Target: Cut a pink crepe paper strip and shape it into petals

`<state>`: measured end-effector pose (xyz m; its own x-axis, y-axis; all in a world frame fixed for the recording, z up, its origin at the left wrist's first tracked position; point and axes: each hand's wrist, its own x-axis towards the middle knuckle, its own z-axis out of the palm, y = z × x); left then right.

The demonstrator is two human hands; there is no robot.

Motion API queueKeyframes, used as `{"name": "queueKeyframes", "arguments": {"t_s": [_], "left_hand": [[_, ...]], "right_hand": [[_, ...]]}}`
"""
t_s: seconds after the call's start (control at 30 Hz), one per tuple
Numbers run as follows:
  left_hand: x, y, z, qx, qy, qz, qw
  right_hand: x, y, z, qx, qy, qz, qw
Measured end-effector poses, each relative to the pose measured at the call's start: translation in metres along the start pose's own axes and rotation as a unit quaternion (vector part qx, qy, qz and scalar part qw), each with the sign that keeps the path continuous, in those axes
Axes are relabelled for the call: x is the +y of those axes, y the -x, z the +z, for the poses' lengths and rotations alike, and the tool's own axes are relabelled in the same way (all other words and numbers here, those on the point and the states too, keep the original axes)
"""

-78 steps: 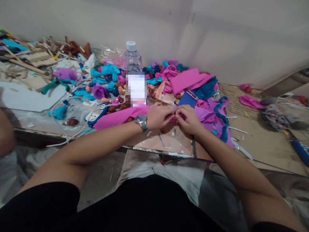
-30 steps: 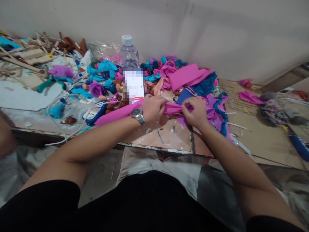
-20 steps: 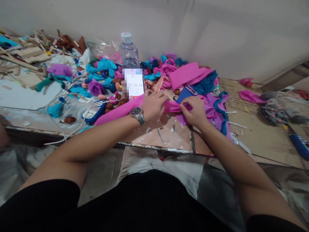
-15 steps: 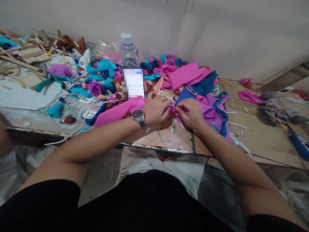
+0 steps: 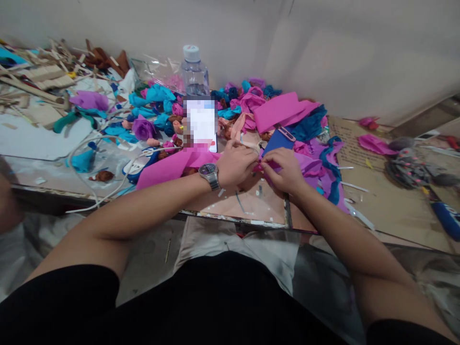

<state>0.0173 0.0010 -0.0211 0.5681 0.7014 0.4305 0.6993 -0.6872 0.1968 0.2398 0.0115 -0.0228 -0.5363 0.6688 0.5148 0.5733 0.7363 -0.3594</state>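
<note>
A long strip of pink crepe paper (image 5: 163, 168) stretches from the left into my fingers above the table's front part. My left hand (image 5: 237, 165), with a metal watch (image 5: 208, 173) on the wrist, is closed on this strip. Facing it, my right hand (image 5: 283, 168) pinches the paper's gathered end between thumb and index finger. The two hands' fingertips are close together, and the bunched paper between them is mostly hidden. Right behind the right hand lies a blue box-cutter-like item with a pink clip (image 5: 279, 142). A lit phone (image 5: 201, 122) stands behind the left hand.
A clear bottle (image 5: 195, 74) stands at the back. Paper flowers and scraps (image 5: 147, 122) crowd the table. Wooden sticks (image 5: 39, 81) pile at the far left; a white cable (image 5: 91, 196) hangs over the front edge. Cardboard (image 5: 373, 191) lies at the right. Part of another person shows at the far left.
Both hands stay close together on the pink paper. The fingertips have shifted slightly, and less of the gathered pink paper shows between them. The camera view has moved a little.
</note>
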Motion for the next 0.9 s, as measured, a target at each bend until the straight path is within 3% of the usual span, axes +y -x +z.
{"name": "queueKeyframes", "arguments": {"t_s": [0.27,0.9], "left_hand": [[0.0006,0.0007,-0.001,-0.009,0.006,-0.003,1.0],[-0.0013,0.0012,-0.0029,-0.017,0.028,-0.019,0.999]], "right_hand": [[-0.0018,0.0009,-0.0001,-0.04,0.022,0.008,0.999],[-0.003,0.0012,-0.0032,-0.009,0.03,0.018,0.999]]}}
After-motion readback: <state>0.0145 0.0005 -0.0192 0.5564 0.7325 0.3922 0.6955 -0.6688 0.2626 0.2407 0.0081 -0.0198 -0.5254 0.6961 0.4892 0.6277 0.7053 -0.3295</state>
